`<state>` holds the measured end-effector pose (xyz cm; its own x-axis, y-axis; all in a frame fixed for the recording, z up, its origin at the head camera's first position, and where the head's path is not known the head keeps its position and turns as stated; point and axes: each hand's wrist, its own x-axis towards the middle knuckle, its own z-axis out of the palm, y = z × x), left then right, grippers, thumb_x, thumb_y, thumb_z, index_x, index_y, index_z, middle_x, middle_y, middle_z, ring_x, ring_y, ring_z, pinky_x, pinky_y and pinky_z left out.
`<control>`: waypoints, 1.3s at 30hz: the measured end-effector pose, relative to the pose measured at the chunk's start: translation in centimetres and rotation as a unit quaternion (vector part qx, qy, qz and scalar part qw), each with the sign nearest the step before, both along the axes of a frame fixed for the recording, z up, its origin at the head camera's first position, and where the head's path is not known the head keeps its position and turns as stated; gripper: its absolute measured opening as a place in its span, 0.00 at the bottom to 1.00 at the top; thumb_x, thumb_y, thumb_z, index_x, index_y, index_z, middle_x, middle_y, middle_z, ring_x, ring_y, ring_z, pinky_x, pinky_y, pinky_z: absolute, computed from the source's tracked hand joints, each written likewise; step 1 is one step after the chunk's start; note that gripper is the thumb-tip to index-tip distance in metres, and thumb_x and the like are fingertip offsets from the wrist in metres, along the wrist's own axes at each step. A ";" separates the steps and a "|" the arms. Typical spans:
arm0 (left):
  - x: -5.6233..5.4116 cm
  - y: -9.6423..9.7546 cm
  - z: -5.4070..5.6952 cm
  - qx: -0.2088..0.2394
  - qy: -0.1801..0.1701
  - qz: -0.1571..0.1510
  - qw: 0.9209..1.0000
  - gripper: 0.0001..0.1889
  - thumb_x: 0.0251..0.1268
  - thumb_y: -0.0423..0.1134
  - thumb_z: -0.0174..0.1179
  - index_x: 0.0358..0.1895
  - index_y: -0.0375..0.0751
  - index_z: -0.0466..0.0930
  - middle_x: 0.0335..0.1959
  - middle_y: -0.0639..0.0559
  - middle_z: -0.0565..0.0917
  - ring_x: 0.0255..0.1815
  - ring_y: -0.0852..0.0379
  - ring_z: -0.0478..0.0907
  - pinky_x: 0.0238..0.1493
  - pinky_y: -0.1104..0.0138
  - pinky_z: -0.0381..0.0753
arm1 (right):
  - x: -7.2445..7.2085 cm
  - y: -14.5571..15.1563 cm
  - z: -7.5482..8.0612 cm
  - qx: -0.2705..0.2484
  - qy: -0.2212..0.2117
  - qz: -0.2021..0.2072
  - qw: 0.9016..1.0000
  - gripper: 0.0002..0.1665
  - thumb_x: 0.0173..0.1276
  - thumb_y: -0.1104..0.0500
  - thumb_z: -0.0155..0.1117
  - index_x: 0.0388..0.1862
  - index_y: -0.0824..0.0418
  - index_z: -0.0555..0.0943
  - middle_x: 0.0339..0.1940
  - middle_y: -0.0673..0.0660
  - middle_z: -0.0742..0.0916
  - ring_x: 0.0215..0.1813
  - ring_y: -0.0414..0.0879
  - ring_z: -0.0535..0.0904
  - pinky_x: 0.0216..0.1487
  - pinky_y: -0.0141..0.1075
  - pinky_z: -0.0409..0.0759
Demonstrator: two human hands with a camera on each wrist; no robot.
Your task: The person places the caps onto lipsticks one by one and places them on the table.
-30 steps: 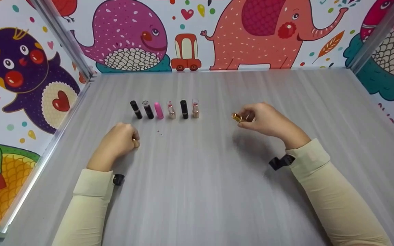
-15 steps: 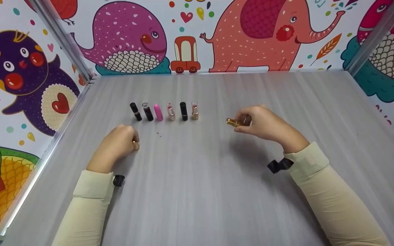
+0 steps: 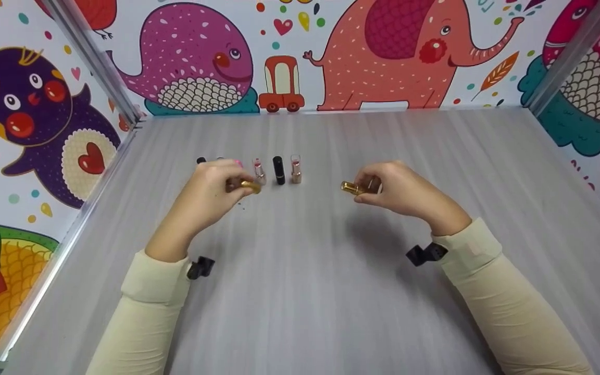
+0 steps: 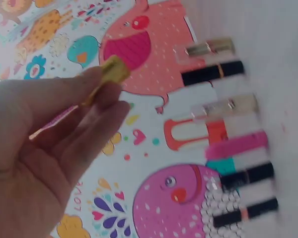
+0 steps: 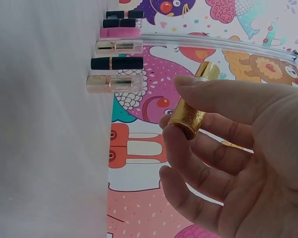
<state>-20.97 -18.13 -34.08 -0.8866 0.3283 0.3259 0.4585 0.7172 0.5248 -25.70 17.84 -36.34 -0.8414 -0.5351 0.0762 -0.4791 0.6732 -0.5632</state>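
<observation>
My left hand point(image 3: 209, 190) is raised above the table, in front of the row of lipsticks. Between its thumb and fingers it pinches a small gold cylinder point(image 4: 114, 72), which looks like a lipstick cap. My right hand point(image 3: 401, 190) hovers to the right of the row. It pinches a gold lipstick tube point(image 5: 191, 111) with a glittery lower part and a smooth upper end, tilted in the right wrist view. The two gold pieces are apart. In the head view the left hand mostly covers the row's left end.
Several lipsticks stand upright in a row: a pink one point(image 4: 238, 145), black ones point(image 3: 278, 170) and clear-capped ones point(image 3: 296, 169). Dark specks point(image 3: 241, 205) lie on the grey table point(image 3: 300, 291). Walls with cartoon animals point(image 3: 196, 57) enclose the table's back and sides.
My left hand has lifted off the table and moved right and away from me, with the gold piece now showing. My right hand has shifted slightly left and turned its lipstick tube nearer level.
</observation>
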 end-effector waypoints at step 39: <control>-0.2 7.0 -1.5 0.208 -0.020 -0.051 0.977 0.09 0.62 0.28 0.76 0.45 0.39 0.92 0.45 0.52 0.90 0.44 0.59 0.87 0.46 0.69 0.89 | 2.0 -1.6 0.8 -0.019 0.057 0.063 0.996 0.09 0.65 0.63 0.82 0.42 0.60 0.90 0.36 0.51 0.91 0.35 0.42 0.86 0.37 0.39 0.87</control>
<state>-21.19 -11.12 -35.60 -0.8708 0.2613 0.4166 0.4900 0.3894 0.7799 -23.67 16.25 -35.50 -0.7521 -0.6312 0.1896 -0.6213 0.5831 -0.5234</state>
